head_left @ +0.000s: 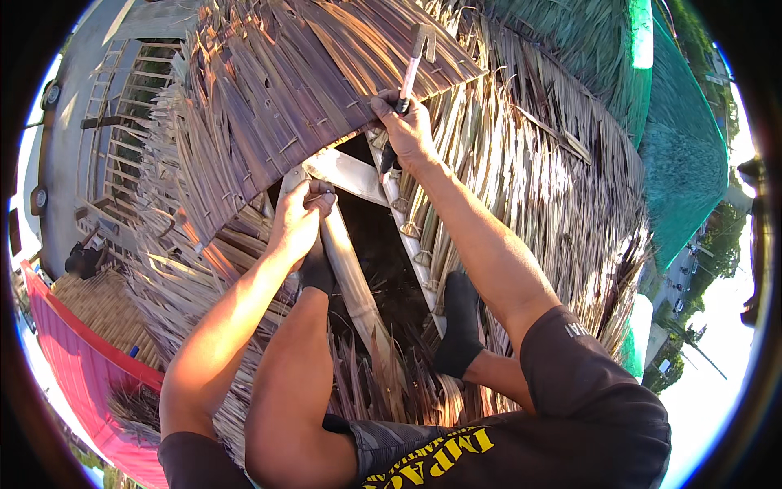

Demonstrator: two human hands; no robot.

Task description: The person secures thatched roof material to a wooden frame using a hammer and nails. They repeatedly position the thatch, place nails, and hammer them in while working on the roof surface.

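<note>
My right hand (407, 134) is wrapped around the dark grip of a hammer (410, 77), its head pointing up over the edge of a brown thatch panel (277, 98). Lower and to the left, my left hand (297, 218) is closed in a pinch beside the top of a bamboo pole (350, 273). Anything between those fingertips is too small to make out. A pale board (350, 174) crosses between the pole and a thin slat (411, 253) with ties along it. Below the panel's edge, a dark gap opens between these frame pieces.
My feet in dark socks (460, 322) rest on the sloping roof, either side of the gap. Dry thatch (529, 196) covers the right slope. Beyond stand a green-covered roof (684, 155) and a red roof (90, 367). A person (84, 259) is far below at left.
</note>
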